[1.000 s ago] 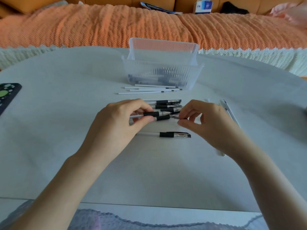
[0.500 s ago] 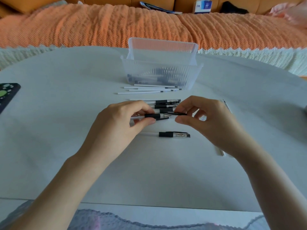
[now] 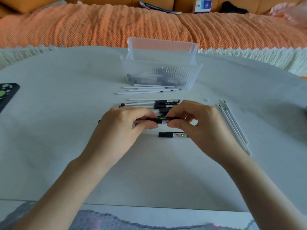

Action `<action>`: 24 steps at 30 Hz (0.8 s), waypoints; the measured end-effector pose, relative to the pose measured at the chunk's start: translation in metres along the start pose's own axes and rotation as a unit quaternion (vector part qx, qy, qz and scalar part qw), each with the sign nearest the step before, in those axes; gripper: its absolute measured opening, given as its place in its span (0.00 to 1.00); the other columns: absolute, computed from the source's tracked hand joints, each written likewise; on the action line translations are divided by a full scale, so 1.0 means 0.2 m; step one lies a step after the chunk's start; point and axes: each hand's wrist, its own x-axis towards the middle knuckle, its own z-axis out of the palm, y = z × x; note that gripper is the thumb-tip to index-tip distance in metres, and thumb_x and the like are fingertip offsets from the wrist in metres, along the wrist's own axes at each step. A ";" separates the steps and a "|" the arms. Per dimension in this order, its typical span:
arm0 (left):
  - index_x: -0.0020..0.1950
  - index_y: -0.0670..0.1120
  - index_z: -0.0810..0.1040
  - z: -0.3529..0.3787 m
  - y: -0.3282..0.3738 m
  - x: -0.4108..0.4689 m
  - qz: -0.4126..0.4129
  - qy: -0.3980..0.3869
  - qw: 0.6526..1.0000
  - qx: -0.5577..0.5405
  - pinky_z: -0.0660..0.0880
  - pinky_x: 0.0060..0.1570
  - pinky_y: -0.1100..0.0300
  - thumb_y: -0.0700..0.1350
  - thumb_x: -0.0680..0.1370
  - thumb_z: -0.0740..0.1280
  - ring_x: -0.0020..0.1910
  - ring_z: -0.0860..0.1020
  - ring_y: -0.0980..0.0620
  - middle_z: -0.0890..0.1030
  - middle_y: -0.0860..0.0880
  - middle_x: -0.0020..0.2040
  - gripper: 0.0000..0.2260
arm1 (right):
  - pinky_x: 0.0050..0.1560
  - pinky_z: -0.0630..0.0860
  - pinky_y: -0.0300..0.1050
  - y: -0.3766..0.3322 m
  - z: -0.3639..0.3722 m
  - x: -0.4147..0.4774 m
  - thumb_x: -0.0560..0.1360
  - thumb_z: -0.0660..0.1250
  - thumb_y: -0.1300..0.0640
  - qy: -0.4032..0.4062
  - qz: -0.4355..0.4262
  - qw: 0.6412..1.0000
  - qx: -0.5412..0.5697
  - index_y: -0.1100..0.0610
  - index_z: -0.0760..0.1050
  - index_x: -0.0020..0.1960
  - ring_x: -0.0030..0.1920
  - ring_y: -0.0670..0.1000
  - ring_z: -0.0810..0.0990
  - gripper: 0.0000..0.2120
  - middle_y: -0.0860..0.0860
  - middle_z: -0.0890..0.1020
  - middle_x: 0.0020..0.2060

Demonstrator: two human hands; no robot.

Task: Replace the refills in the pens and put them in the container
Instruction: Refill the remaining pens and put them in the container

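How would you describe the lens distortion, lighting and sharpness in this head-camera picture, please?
Head view, geometry: wide-angle distortion bows the far edge of the table into an arc; head view, light: soft and even, faint shadows under the left hand and right hand, no glare; head view, focus: the pen they hold is fairly sharp, the ribbed wall of the container blurs its contents.

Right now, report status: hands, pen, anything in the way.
Left hand and right hand each grip one end of pen. Container open, pens inside. Loose pen lies close by hands.

Open-topped container [image 3: 159, 75] reachable over loose refills [image 3: 149, 89] and pens [image 3: 154, 103]
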 end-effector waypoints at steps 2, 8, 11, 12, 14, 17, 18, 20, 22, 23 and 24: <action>0.43 0.55 0.82 0.00 0.00 0.00 0.004 0.005 1.000 -0.003 0.74 0.41 0.56 0.50 0.68 0.70 0.37 0.78 0.60 0.82 0.58 0.37 0.05 | 0.42 0.71 0.34 0.00 0.00 0.00 0.68 0.73 0.64 0.007 -0.003 1.000 0.010 0.53 0.79 0.40 0.38 0.46 0.75 0.07 0.44 0.80 0.36; 0.45 0.56 0.80 0.01 -0.01 0.01 0.004 -0.010 1.000 0.012 0.73 0.41 0.58 0.51 0.69 0.68 0.37 0.78 0.61 0.82 0.59 0.37 0.06 | 0.39 0.70 0.34 0.02 0.03 0.00 0.69 0.72 0.64 0.020 -0.013 1.000 0.018 0.50 0.79 0.40 0.36 0.45 0.74 0.08 0.44 0.79 0.35; 0.42 0.55 0.81 0.00 0.00 0.05 -0.011 -0.013 1.000 -0.011 0.74 0.43 0.65 0.47 0.70 0.73 0.40 0.79 0.66 0.82 0.61 0.36 0.04 | 0.39 0.69 0.30 0.00 0.02 0.02 0.71 0.71 0.60 0.031 0.001 0.999 0.040 0.50 0.80 0.44 0.38 0.40 0.75 0.05 0.40 0.80 0.36; 0.43 0.53 0.81 0.00 0.00 0.05 -0.007 -0.009 1.000 -0.006 0.74 0.43 0.66 0.46 0.70 0.74 0.40 0.79 0.66 0.82 0.60 0.38 0.04 | 0.40 0.69 0.31 0.01 0.02 0.04 0.72 0.70 0.58 0.035 0.003 0.999 0.040 0.50 0.81 0.46 0.39 0.41 0.76 0.04 0.40 0.81 0.38; 0.44 0.51 0.81 0.00 -0.02 0.07 0.003 0.015 1.000 0.021 0.75 0.45 0.62 0.47 0.71 0.73 0.42 0.80 0.63 0.82 0.58 0.40 0.04 | 0.42 0.69 0.30 0.05 0.00 0.05 0.75 0.67 0.58 0.052 -0.010 0.999 0.005 0.51 0.81 0.49 0.41 0.42 0.76 0.06 0.41 0.81 0.40; 0.46 0.50 0.80 -0.02 -0.06 0.08 -0.018 0.039 0.998 0.046 0.76 0.47 0.57 0.47 0.73 0.71 0.44 0.79 0.59 0.82 0.57 0.42 0.04 | 0.44 0.66 0.28 0.13 -0.01 0.07 0.75 0.67 0.61 0.067 -0.041 0.991 -0.111 0.54 0.81 0.52 0.45 0.46 0.74 0.08 0.46 0.79 0.44; 0.46 0.50 0.80 -0.03 -0.07 0.08 -0.023 0.040 0.998 0.052 0.76 0.47 0.57 0.47 0.73 0.71 0.44 0.79 0.59 0.81 0.57 0.42 0.03 | 0.45 0.66 0.29 0.16 0.00 0.07 0.74 0.68 0.62 0.066 -0.047 0.986 -0.143 0.55 0.81 0.53 0.46 0.49 0.73 0.09 0.47 0.79 0.46; 0.47 0.51 0.80 -0.03 -0.07 0.08 -0.026 0.038 0.997 0.062 0.75 0.46 0.60 0.47 0.74 0.70 0.44 0.77 0.61 0.80 0.59 0.42 0.03 | 0.46 0.69 0.37 0.19 0.02 0.07 0.73 0.69 0.62 0.062 -0.067 0.975 -0.201 0.56 0.80 0.53 0.48 0.53 0.74 0.10 0.51 0.79 0.46; 0.47 0.51 0.80 -0.02 -0.06 0.09 -0.024 0.036 0.997 0.062 0.74 0.45 0.62 0.47 0.74 0.69 0.44 0.77 0.61 0.80 0.60 0.42 0.03 | 0.46 0.71 0.46 0.19 0.04 0.06 0.71 0.71 0.62 0.062 -0.083 0.966 -0.236 0.57 0.80 0.52 0.47 0.56 0.74 0.10 0.52 0.79 0.46; 0.47 0.51 0.80 -0.02 -0.06 0.09 -0.024 0.035 0.997 0.062 0.73 0.45 0.63 0.47 0.74 0.69 0.44 0.77 0.61 0.80 0.60 0.42 0.03 | 0.45 0.71 0.47 0.19 0.04 0.06 0.70 0.71 0.62 0.061 -0.088 0.964 -0.243 0.57 0.81 0.52 0.47 0.56 0.74 0.10 0.53 0.79 0.45; 0.47 0.51 0.80 -0.02 -0.06 0.09 -0.025 0.033 0.997 0.062 0.73 0.45 0.63 0.47 0.74 0.69 0.44 0.76 0.61 0.79 0.60 0.41 0.03 | 0.45 0.71 0.47 0.19 0.04 0.06 0.70 0.72 0.62 0.059 -0.090 0.963 -0.248 0.57 0.81 0.51 0.46 0.56 0.74 0.11 0.53 0.79 0.45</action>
